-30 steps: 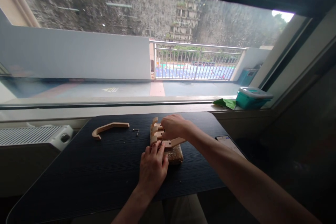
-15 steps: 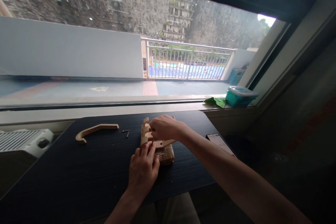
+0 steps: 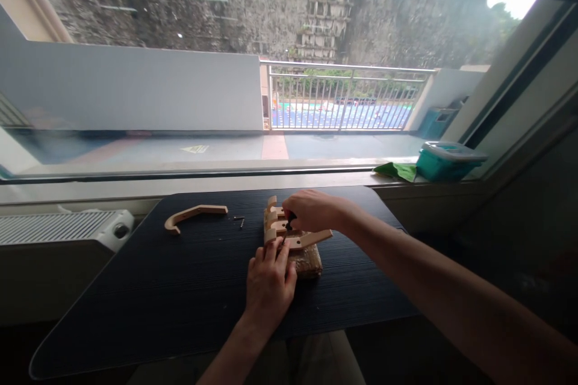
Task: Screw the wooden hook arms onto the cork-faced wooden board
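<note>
On the dark table lies a brown rough-surfaced board (image 3: 309,261) with several curved wooden hooks across it. My right hand (image 3: 310,209) is closed round the dark handle of a screwdriver (image 3: 291,218), whose shaft points down at the nearest wooden hook (image 3: 311,242). Beside that tip, my left hand (image 3: 271,281) presses its fingers on the curved end of the same hook and on the board's near edge. The screw head under the fingers is hidden. A loose wooden hook (image 3: 195,212) lies to the left, and small screws (image 3: 241,222) rest between it and the board.
A white radiator (image 3: 85,231) stands left of the table (image 3: 149,295). On the window sill at the right are a teal box (image 3: 447,162) with a clear lid and a green cloth (image 3: 396,171). A large window rises behind the table.
The view has swung left, so everything sits further right in the picture. My right hand has shifted on the screwdriver, whose handle now shows. My left hand stays on the hook.
</note>
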A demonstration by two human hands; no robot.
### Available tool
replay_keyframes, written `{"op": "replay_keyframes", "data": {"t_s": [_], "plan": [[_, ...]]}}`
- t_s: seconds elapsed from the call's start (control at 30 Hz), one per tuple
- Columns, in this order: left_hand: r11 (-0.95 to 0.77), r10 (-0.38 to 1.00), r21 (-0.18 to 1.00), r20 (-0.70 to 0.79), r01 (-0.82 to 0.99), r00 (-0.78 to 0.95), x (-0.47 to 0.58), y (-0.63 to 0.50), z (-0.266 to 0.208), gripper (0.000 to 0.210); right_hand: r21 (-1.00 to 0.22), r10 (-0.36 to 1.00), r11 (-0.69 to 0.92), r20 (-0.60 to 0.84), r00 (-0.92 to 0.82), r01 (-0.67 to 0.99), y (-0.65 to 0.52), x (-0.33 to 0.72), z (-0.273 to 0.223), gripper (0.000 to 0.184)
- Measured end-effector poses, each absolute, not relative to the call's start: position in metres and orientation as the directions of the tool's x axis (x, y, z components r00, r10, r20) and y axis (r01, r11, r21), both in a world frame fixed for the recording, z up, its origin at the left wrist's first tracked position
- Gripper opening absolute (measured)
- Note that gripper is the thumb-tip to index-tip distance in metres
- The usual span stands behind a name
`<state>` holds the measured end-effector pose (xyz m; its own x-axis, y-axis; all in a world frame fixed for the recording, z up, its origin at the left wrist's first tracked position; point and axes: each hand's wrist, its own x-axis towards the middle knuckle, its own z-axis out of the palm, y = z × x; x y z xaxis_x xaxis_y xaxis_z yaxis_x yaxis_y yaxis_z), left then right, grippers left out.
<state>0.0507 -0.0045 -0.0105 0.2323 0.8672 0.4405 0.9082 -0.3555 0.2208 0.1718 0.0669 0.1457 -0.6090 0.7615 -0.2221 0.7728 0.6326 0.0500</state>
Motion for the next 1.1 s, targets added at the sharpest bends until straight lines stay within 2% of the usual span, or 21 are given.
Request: {"op": "replay_keyframes", "data": {"t_s": [0.17, 0.3, 0.6, 0.77, 0.97, 1.1], "plan": [[-0.352, 0.863, 0.207, 0.449, 0.913, 0.231, 0.051, -0.003, -0.014, 0.039, 0.05, 0.814, 0.567, -0.187, -0.55, 0.822, 0.072, 0.171, 0.138, 0.027], [-0.358, 0.862, 0.209, 0.448, 0.91, 0.236, 0.051, -0.003, -0.013, 0.038, 0.111, 0.847, 0.523, -0.179, -0.5, 0.845, 0.07, 0.169, 0.139, 0.033], [-0.364, 0.867, 0.224, 0.436, 0.904, 0.242, 0.051, -0.002, -0.012, 0.039, 0.096, 0.708, 0.704, -0.185, -0.682, 0.704, 0.071, 0.175, 0.138, 0.024], [-0.367, 0.864, 0.226, 0.442, 0.902, 0.241, 0.05, -0.002, -0.014, 0.038, 0.085, 0.749, 0.654, -0.214, -0.627, 0.752, 0.076, 0.167, 0.133, 0.024], [-0.367, 0.865, 0.224, 0.44, 0.903, 0.242, 0.05, -0.003, -0.013, 0.039, 0.146, 0.833, 0.546, -0.2, -0.516, 0.825, 0.074, 0.152, 0.133, 0.03], [-0.369, 0.866, 0.227, 0.436, 0.902, 0.245, 0.049, -0.004, -0.011, 0.039, 0.155, 0.785, 0.611, -0.246, -0.568, 0.776, 0.067, 0.151, 0.139, 0.032]]}}
